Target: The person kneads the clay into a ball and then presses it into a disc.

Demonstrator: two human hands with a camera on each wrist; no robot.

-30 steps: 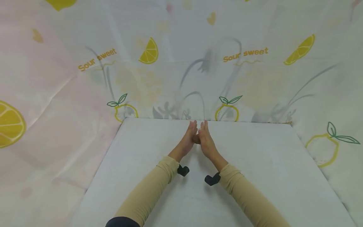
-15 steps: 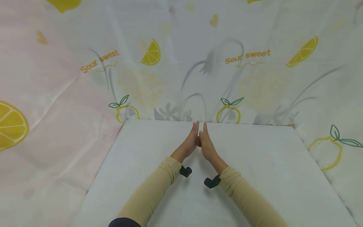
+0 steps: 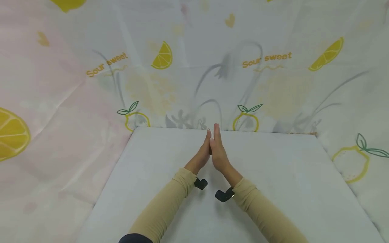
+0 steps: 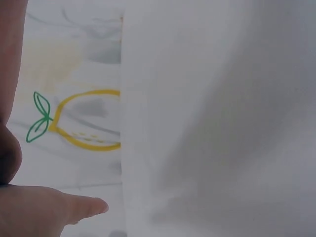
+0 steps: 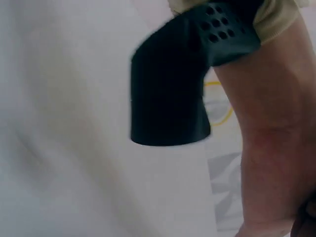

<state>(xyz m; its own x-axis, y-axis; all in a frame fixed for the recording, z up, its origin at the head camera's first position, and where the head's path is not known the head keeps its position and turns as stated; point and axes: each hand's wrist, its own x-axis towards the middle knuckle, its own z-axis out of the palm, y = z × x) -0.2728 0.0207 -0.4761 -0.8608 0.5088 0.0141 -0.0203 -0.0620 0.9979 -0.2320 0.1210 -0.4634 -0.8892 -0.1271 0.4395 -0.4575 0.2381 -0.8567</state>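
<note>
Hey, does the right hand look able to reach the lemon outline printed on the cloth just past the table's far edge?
Probably yes. The right hand, pressed flat against the left hand, sits near the table edge, and nothing stands between it and the lemon outline.

A plain white table [image 3: 282,189] filled the lower middle of the frame, and a lemon-print "Sour sweet" cloth [image 3: 91,84] hung behind and around it.

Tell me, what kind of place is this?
Probably a makeshift recording booth, not a lived-in room: a plain white table walled in by hung lemon-print "Sour sweet" cloth, with small black cameras strapped to the wrists of the person's pressed-together left hand and right hand.
</note>
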